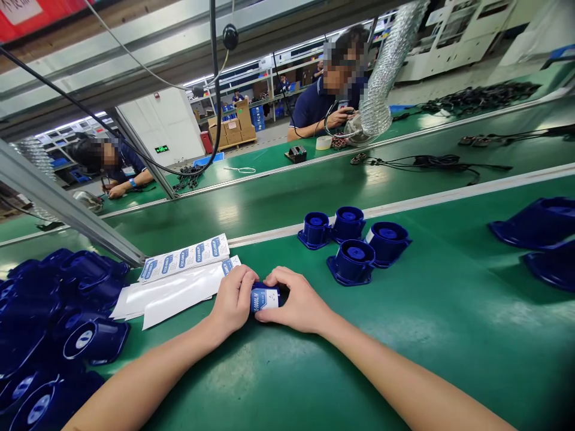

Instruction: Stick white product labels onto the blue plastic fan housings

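Between my hands, low over the green table, is a blue plastic housing with a blue-and-white label on its side. My left hand grips its left side, fingers curled over the top. From the right, my right hand closes round it with thumb and fingers at the label's edge. Much of the housing is hidden by my fingers. Just left of my left hand lie sheets of printed labels and blank white backing strips.
A heap of blue housings fills the left side. Several more stand ahead to the right, others at the far right. Beyond runs a green conveyor with cables. Two co-workers sit across; a metal post slants at left.
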A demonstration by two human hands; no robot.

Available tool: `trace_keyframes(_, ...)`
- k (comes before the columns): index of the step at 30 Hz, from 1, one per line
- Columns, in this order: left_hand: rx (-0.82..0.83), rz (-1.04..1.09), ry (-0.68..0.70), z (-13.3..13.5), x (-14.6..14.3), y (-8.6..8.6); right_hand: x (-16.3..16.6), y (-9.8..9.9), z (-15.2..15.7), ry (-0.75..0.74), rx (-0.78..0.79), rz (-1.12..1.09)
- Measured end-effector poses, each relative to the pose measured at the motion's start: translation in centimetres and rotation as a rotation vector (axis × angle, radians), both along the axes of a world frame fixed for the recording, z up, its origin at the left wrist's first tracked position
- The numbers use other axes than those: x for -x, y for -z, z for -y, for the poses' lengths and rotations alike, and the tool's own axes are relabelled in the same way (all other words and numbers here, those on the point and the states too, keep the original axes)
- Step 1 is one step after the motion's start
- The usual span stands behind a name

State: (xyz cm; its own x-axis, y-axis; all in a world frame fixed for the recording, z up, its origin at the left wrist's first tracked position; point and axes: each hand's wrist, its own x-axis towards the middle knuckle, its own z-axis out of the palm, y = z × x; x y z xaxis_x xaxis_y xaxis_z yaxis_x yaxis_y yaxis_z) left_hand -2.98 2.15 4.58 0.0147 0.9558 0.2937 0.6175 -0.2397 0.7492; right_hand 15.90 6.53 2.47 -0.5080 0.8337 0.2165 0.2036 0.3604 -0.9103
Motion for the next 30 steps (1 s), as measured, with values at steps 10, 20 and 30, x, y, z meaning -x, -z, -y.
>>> trace_keyframes(10, -0.05, 0.054, 0.023, 0.3, 0.2, 0.7, 0.9, 0.8, -0.3, -0.034, 0.645, -0.306)
trace_keyframes(20, -0.045, 0.12, 0.048, 0.5, 0.2, 0.8, 0.6, -0.3, -0.9, 0.047, 0.631, -0.233)
trace_keyframes(30, -0.14, 0.183, 0.083, 0.4, 0.6, 1.6, 0.4, -0.2, 1.7, -0.049, -0.494, 0.303)
